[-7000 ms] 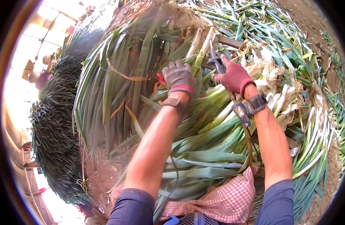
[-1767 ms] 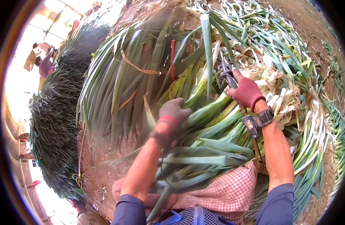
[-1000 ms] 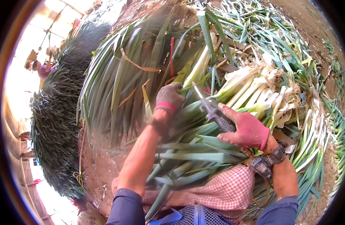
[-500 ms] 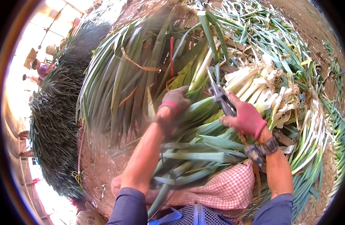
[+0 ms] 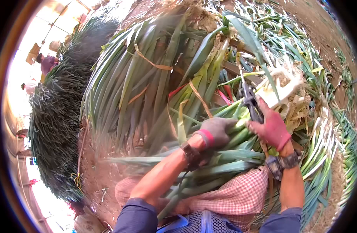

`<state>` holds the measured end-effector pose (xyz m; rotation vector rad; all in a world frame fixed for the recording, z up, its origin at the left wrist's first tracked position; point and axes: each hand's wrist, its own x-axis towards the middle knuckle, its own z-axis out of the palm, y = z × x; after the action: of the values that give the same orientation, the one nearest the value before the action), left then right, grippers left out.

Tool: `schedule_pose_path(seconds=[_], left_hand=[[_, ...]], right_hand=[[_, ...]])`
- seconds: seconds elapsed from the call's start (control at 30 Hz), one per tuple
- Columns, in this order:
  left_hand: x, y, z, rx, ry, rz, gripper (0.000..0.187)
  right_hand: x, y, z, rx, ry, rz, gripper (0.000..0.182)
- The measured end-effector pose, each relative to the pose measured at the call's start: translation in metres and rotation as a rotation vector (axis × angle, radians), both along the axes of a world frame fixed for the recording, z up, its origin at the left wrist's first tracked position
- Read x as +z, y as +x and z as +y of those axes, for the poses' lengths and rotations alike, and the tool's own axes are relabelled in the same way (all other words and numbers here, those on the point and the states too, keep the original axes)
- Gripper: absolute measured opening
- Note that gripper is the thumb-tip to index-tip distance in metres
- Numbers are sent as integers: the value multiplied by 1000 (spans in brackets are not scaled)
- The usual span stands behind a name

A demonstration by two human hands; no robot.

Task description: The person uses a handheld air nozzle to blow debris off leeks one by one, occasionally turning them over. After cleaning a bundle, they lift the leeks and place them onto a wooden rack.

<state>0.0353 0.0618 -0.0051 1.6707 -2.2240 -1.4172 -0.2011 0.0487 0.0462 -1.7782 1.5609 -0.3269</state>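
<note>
My left hand [image 5: 217, 133], in a grey glove with a pink cuff, closes around green leek stalks [image 5: 242, 130] just above my lap. In my right hand [image 5: 271, 126], in a red glove, are black-handled shears [image 5: 251, 101] with a narrow, pale tip pointing up and away from me. Whether the blades are apart cannot be made out. The shears lie across the pile, close to the white leek shanks and roots [image 5: 285, 87]. Long leek leaves [image 5: 147, 89] fan out left of my hands. More leaves [image 5: 233, 157] rest below them over the checked cloth [image 5: 233, 190] on my lap.
A tall dark green heap of leeks [image 5: 58, 132] stands at the left, with people [image 5: 48, 64] beyond it. Loose leaves and thin stalks [image 5: 322, 151] cover the ground at the right. Wooden slats [image 5: 234, 68] show under the pile. Brown soil [image 5: 99, 171] lies at lower left.
My left hand has moved right and nearer to me, closer to my right hand. The shears have shifted slightly right, and the leaves ahead of my hands lie differently.
</note>
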Motion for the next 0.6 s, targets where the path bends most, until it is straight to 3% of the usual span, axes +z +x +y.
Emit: schedule_pose_path(seconds=[0.03, 0.1, 0.13, 0.23, 0.27, 0.37, 0.43, 0.5, 0.53, 0.6], left_hand=[[-3, 7, -4, 81, 55, 56, 70], [-47, 32, -17, 320, 125, 336, 69], [-48, 38, -22, 418, 224, 484, 57], [-23, 55, -32, 578, 275, 564, 48], [-36, 64, -37, 591, 164, 550, 43], [-27, 79, -52, 728, 59, 447, 39], [-42, 91, -66, 754, -9, 439, 39], [-46, 97, -85, 640, -462, 73, 38], [-43, 99, -91, 613, -519, -64, 38], [-41, 97, -102, 590, -550, -141, 39]], right_hand=[[4, 6, -7, 5, -16, 69, 99], [-9, 21, -11, 217, -104, -80, 99], [7, 34, -15, 201, 41, -58, 100], [6, 57, -37, 185, 97, 104, 102], [7, 60, -41, 226, 186, 63, 102], [-12, 73, -46, 313, 126, 22, 102], [-7, 80, -55, 236, 171, 74, 102], [-18, 82, -62, 247, 111, 54, 101], [-8, 83, -59, 268, 219, 22, 99], [-19, 88, -64, 254, 168, 51, 98]])
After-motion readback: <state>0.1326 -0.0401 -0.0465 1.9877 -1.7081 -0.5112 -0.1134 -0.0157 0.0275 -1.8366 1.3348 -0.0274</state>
